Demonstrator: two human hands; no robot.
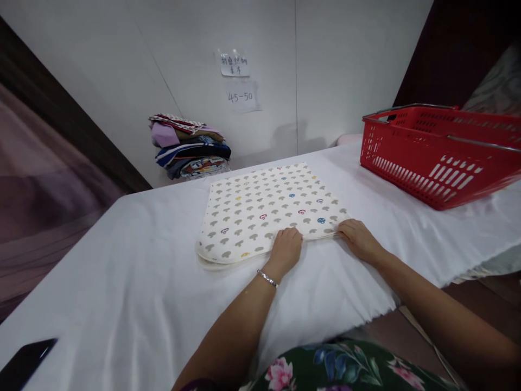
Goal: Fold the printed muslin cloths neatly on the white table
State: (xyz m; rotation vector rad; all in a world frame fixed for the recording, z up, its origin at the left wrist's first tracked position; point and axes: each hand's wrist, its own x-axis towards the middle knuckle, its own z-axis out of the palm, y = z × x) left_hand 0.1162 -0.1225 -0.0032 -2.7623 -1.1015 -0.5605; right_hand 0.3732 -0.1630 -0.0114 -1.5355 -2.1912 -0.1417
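A cream cloth point(260, 203) printed with small mushrooms lies spread in layers on the white-covered table point(163, 304). Its near left corner is rounded, and a lower layer peeks out beneath it. My left hand point(287, 248), below a silver bracelet, has its fingers curled over the middle of the near edge. At the near right corner my right hand point(359, 239) pinches the same edge. Both hands are closed on the cloth, and their thumbs are mostly hidden.
A red plastic basket point(423, 182) with metal handles stands on the right. Folded clothes point(191, 146) are stacked at the back left, against a white wall with paper notes point(240, 96). A black phone point(28, 364) lies at the front left.
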